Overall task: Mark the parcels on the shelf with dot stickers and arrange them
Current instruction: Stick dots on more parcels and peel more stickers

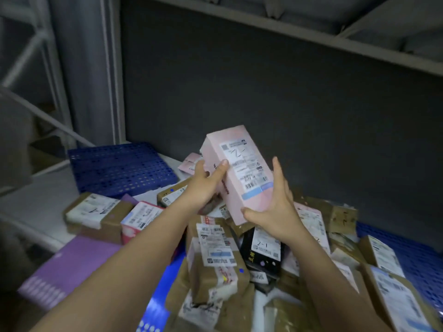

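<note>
Both hands hold one pink box [237, 173] lifted clear above the heap of parcels [215, 255]. The left hand [203, 185] is wrapped round the box's left long side, thumb laid over the front edge; the right hand [275, 207] cups the lower right corner, thumb under the bottom edge, fingers spread up the right side. Neither hand holds a sticker as far as can be seen.

Progress, judged: early to middle. A few parcels below the grip already carry dots: a blue dot [241, 271] on the taped brown box under the wrists, another on a brown box just left of the left hand. No dot is visible on the label face of the held box. Most of the heap lies jumbled and overlapping, so the arranging is largely left to do.

Materials: the held box is smooth, matte pink card, long and rectangular, with sharp edges and a white printed label [244, 164] bearing handwritten marks. Below it are brown cardboard boxes with glossy tape, a black box [261, 255] and a flat purple mailer [72, 267] to the lower left. A blue perforated plastic panel [119, 168] lies beyond the left hand.
</note>
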